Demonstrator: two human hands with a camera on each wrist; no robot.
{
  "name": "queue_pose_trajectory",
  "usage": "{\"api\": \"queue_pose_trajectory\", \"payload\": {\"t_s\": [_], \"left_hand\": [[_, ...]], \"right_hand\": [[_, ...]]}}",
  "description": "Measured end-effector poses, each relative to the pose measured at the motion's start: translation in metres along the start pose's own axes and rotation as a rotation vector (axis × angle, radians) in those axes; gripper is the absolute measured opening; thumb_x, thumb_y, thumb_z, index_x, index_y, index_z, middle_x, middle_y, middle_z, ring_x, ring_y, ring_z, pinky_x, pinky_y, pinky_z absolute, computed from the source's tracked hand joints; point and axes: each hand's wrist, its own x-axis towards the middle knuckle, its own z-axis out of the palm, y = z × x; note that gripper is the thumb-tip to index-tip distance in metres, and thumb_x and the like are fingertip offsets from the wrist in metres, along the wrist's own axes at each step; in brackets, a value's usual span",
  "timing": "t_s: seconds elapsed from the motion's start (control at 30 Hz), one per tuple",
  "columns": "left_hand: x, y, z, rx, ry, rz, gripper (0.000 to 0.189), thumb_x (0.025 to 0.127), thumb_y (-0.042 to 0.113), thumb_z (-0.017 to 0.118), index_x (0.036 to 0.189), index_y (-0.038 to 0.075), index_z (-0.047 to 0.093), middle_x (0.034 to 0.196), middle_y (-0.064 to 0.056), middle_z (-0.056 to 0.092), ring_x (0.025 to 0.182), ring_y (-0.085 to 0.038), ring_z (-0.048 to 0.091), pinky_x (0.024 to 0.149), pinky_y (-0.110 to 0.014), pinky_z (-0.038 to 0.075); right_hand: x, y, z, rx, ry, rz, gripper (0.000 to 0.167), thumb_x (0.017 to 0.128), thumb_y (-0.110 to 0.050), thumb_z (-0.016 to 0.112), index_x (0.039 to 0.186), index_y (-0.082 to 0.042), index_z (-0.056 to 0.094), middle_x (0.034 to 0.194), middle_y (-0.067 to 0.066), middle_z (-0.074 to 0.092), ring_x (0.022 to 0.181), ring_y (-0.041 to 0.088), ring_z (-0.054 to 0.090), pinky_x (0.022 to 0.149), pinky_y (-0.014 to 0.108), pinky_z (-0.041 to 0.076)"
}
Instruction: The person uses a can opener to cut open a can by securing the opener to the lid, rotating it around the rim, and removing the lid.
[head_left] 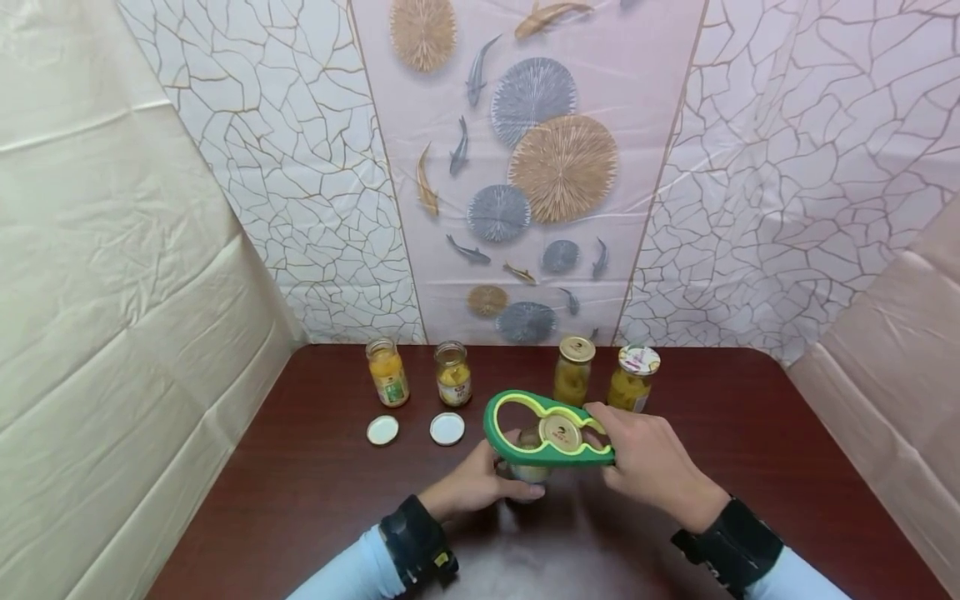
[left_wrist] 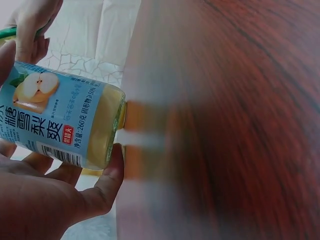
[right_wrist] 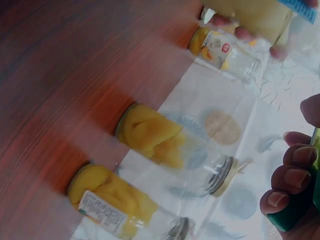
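Note:
My left hand (head_left: 476, 483) holds a small glass jar (left_wrist: 55, 115) with a blue pear label and pale contents, fingers and thumb around its body above the table. Its gold lid (head_left: 561, 432) faces up and shows through an opening of a green jar opener (head_left: 540, 458) with a yellow-green inner edge. My right hand (head_left: 652, 458) grips the opener by its right end. Whether the opener touches the lid, I cannot tell. In the left wrist view the lid end is out of frame.
On the dark red table (head_left: 322, 500), two lidless jars, one orange (head_left: 387, 375) and one yellow (head_left: 453, 379), stand at the back left. Their lids (head_left: 382, 430) lie before them. Two lidded jars, one gold-topped (head_left: 573, 375) and one white-topped (head_left: 633, 379), stand back right.

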Motion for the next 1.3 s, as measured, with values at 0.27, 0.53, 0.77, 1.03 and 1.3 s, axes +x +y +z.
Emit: {"api": "queue_pose_trajectory", "payload": {"t_s": [0.27, 0.53, 0.77, 1.03, 1.3], "left_hand": [[-0.015, -0.004, -0.012, 0.08, 0.05, -0.005, 0.058, 0.098, 0.023, 0.081, 0.149, 0.034, 0.057, 0.145, 0.001, 0.067, 0.134, -0.014, 0.062, 0.114, -0.037, 0.049], [-0.013, -0.009, -0.016, 0.118, 0.102, 0.012, 0.057, 0.096, 0.022, 0.082, 0.147, 0.03, 0.059, 0.142, 0.0, 0.067, 0.131, -0.011, 0.062, 0.112, -0.029, 0.049], [0.004, -0.013, -0.017, 0.15, 0.115, 0.0, 0.065, 0.1, 0.027, 0.078, 0.156, 0.034, 0.047, 0.144, 0.001, 0.066, 0.14, -0.018, 0.059, 0.116, -0.039, 0.048], [0.029, -0.015, -0.021, 0.187, 0.185, -0.013, 0.068, 0.1, 0.023, 0.077, 0.159, 0.029, 0.043, 0.159, -0.002, 0.056, 0.154, -0.025, 0.047, 0.125, -0.053, 0.041], [0.048, -0.012, -0.018, 0.114, 0.276, -0.038, 0.044, 0.101, 0.029, 0.077, 0.138, 0.024, 0.055, 0.13, -0.001, 0.061, 0.129, -0.018, 0.057, 0.108, -0.043, 0.048]], "right_hand": [[-0.011, 0.018, 0.006, -0.003, -0.046, 0.135, 0.058, 0.065, -0.007, 0.086, 0.119, -0.012, 0.066, 0.082, -0.004, 0.069, 0.065, 0.004, 0.053, 0.056, 0.027, 0.045], [-0.017, 0.023, 0.005, 0.002, -0.068, 0.175, 0.06, 0.065, -0.008, 0.086, 0.121, -0.01, 0.066, 0.083, -0.001, 0.071, 0.066, 0.006, 0.055, 0.056, 0.028, 0.046], [-0.019, 0.02, 0.005, 0.013, -0.066, 0.193, 0.059, 0.066, -0.007, 0.085, 0.122, -0.009, 0.066, 0.085, 0.0, 0.072, 0.067, 0.006, 0.055, 0.056, 0.027, 0.046], [-0.025, 0.015, 0.006, 0.032, -0.077, 0.191, 0.06, 0.064, -0.007, 0.086, 0.119, -0.012, 0.066, 0.084, -0.005, 0.07, 0.068, 0.003, 0.054, 0.057, 0.025, 0.045], [-0.027, 0.016, 0.009, 0.044, -0.072, 0.177, 0.06, 0.064, -0.007, 0.086, 0.12, -0.012, 0.066, 0.086, -0.005, 0.07, 0.07, 0.002, 0.054, 0.058, 0.024, 0.045]]}}
